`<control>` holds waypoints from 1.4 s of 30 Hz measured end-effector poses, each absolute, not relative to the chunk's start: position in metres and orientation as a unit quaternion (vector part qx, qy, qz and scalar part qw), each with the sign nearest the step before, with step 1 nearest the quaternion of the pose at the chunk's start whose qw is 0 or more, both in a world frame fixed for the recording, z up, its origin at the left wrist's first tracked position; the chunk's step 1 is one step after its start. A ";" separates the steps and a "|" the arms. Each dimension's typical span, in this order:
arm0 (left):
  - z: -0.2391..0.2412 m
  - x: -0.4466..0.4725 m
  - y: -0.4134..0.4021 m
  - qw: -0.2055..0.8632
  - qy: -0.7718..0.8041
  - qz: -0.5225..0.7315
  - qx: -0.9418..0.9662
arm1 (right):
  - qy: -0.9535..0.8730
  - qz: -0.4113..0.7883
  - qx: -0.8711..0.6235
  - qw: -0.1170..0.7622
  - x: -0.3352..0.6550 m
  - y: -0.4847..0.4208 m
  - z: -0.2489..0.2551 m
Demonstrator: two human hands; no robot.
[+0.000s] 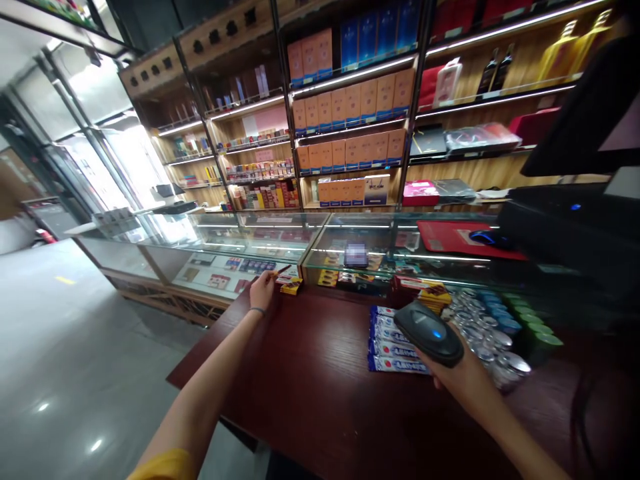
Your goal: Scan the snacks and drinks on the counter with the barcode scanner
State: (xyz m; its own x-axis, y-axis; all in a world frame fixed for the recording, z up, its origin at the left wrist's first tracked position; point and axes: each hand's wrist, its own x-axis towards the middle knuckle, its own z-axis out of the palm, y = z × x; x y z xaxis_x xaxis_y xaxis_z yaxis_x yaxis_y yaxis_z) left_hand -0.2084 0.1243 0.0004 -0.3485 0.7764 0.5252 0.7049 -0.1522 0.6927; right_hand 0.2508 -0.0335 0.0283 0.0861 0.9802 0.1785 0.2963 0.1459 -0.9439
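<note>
My left hand reaches to the far edge of the dark red wooden counter. Its fingers are pinched on a thin brown stick, right beside a small stack of yellow and red packets. My right hand is wrapped round a black barcode scanner with a blue light. The scanner hangs over a row of blue and white wrapped packets lying on the counter.
Glass display cases run behind the counter, with lit shelves of orange boxes and bottles beyond. Round tins and green and blue capped containers crowd the right. A black monitor and till stand at far right. Grey floor lies left.
</note>
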 end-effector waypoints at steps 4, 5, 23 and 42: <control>-0.003 -0.203 0.121 -0.001 0.640 0.371 0.673 | -0.572 0.344 -0.546 0.506 0.251 -0.034 0.032; -0.003 -0.201 0.120 -0.014 0.632 0.346 0.693 | -0.573 0.342 -0.545 0.508 0.252 -0.034 0.033; -0.014 -0.207 0.136 0.012 0.570 0.268 0.776 | -0.586 0.323 -0.576 0.470 0.252 -0.035 0.038; -0.008 -0.188 0.151 -0.021 0.623 0.216 0.752 | -0.562 0.308 -0.559 0.525 0.267 -0.027 0.031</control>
